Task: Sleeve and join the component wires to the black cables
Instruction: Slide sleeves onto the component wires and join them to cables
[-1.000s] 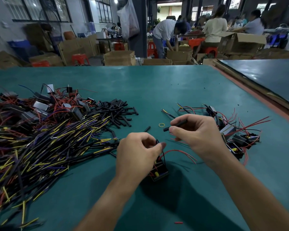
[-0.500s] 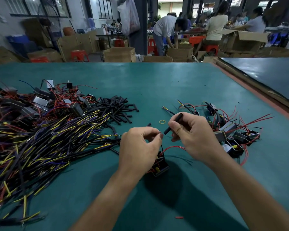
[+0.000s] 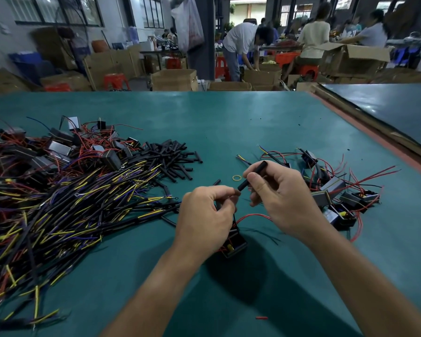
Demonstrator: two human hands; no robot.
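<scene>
My right hand (image 3: 280,200) pinches a short black sleeve tube (image 3: 252,175), tilted with its lower end pointing at my left fingertips. My left hand (image 3: 204,217) pinches a thin wire end at that tube's lower opening. Below my left hand hangs a small black component (image 3: 233,244) with red wires (image 3: 253,216) looping to the right. A big heap of black cables (image 3: 58,210) with yellow and purple ends fills the left of the green table (image 3: 229,127). Loose black sleeves (image 3: 170,159) lie in a pile behind them.
Several components with red wires (image 3: 338,193) lie in a cluster to the right of my hands. More components (image 3: 58,147) sit at the back of the cable heap. A yellow ring (image 3: 236,177) lies beyond my hands, a red scrap (image 3: 261,317) near the front. People work among cardboard boxes (image 3: 173,80) behind the table.
My right hand has swung the sleeve from lying flat to tilted, its lower end coming down to my left fingertips. My left hand has risen a little with the wire.
</scene>
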